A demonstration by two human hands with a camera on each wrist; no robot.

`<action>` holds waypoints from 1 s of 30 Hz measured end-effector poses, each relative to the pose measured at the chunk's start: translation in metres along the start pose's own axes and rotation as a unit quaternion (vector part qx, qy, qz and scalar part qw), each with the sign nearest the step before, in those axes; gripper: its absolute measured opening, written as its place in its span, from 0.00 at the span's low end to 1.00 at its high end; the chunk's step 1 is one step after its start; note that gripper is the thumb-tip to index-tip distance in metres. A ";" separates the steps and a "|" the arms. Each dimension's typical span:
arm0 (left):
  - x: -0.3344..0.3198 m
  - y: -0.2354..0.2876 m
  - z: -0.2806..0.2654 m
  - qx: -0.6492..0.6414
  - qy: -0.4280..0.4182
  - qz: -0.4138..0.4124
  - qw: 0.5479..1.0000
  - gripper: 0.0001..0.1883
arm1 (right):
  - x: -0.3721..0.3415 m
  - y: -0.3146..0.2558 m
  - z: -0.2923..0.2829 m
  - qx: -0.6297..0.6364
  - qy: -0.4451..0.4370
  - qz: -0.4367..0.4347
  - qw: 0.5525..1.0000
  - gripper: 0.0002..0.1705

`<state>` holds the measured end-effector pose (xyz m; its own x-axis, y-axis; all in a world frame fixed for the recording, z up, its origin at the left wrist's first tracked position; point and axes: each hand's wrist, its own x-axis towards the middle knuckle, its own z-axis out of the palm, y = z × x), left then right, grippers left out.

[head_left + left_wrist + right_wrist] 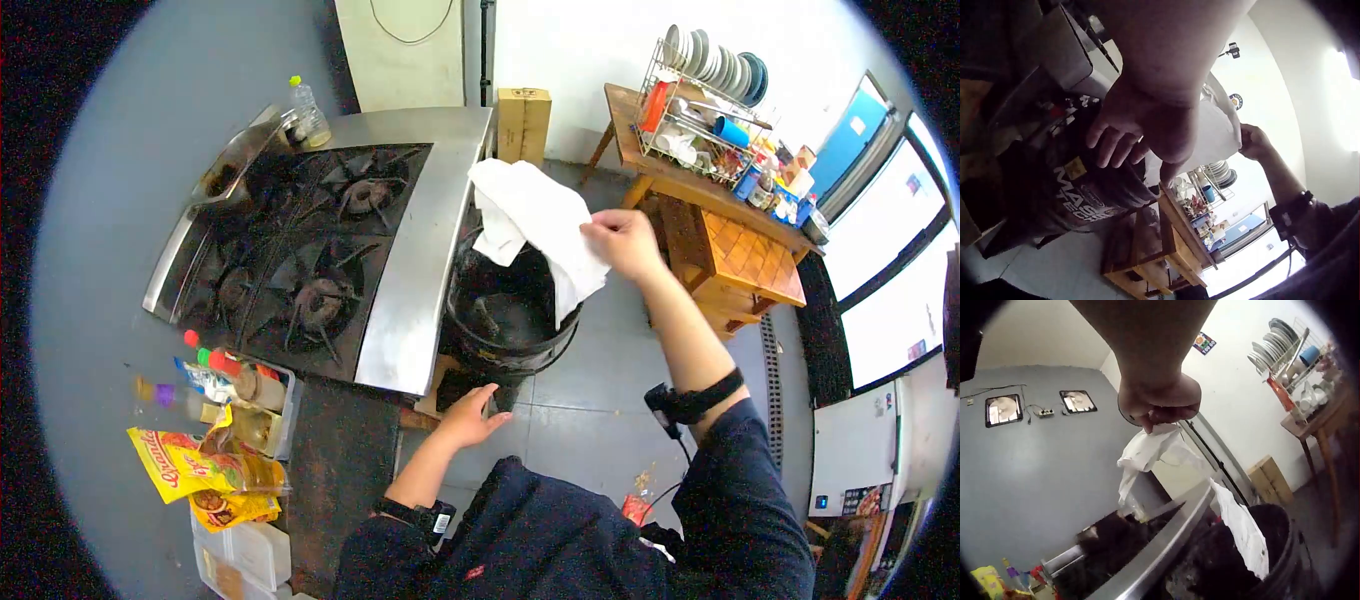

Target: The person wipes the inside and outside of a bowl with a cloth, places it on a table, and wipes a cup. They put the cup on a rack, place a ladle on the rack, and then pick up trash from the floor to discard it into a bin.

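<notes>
My right hand [625, 243] pinches the edge of a thin, crumpled white sheet [545, 215], which hangs over the mouth of a black bucket [512, 358]. In the right wrist view one end of the sheet [1244, 534] droops at the bucket opening, while the top is bunched under my fingers. My left hand [470, 417] is held low on the bucket's near side, fingers spread and holding nothing. From the left wrist that hand [1147, 122] overlaps the bucket [1085, 200], whose side carries large lettering. Dark contents show inside the bucket.
Left of the bucket is a gas stove [300, 270] with a steel edge [395, 345]. Bottles and yellow packets [200, 465] stand nearer on the left. A cardboard box [523, 125] is behind; a wooden table [625, 145] with a dish rack [690, 100] is at back right.
</notes>
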<state>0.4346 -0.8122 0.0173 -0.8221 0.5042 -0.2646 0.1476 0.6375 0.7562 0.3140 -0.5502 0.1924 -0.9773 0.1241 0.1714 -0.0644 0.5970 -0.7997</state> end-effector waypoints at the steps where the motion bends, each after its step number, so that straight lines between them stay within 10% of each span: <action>1: 0.001 0.000 0.000 -0.002 -0.006 -0.002 1.000 0.33 | 0.001 0.012 0.013 -0.018 0.005 0.003 1.000 0.11; 6: 0.007 0.002 0.007 0.006 -0.034 -0.012 0.999 0.33 | -0.019 0.102 0.087 -0.262 -0.014 0.101 0.960 0.20; 15: 0.018 -0.009 0.028 0.005 -0.058 0.016 0.998 0.33 | -0.133 0.143 0.018 -0.176 -0.023 0.229 0.957 0.24; 24: 0.032 -0.003 0.099 0.051 -0.160 0.013 0.986 0.34 | -0.483 0.292 -0.055 -0.187 -0.048 0.552 0.812 0.23; 26: 0.019 0.025 0.116 0.098 -0.199 0.001 0.975 0.33 | -0.521 0.174 -0.097 -0.142 -0.010 0.542 0.828 0.23; 27: 0.022 0.019 0.134 0.130 -0.204 0.007 0.970 0.33 | -0.613 0.265 -0.065 -0.263 -0.050 0.556 0.787 0.23; 30: 0.003 0.048 0.188 0.207 -0.264 0.038 0.941 0.32 | -0.765 0.217 -0.048 -0.158 0.208 0.645 0.718 0.19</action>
<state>0.5423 -0.6710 -0.0598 -0.4283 0.7074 -0.5623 0.4871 0.7048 0.5157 1.0577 -0.4776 -0.0846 -0.0330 0.9220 -0.3857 0.9540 -0.0860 -0.2873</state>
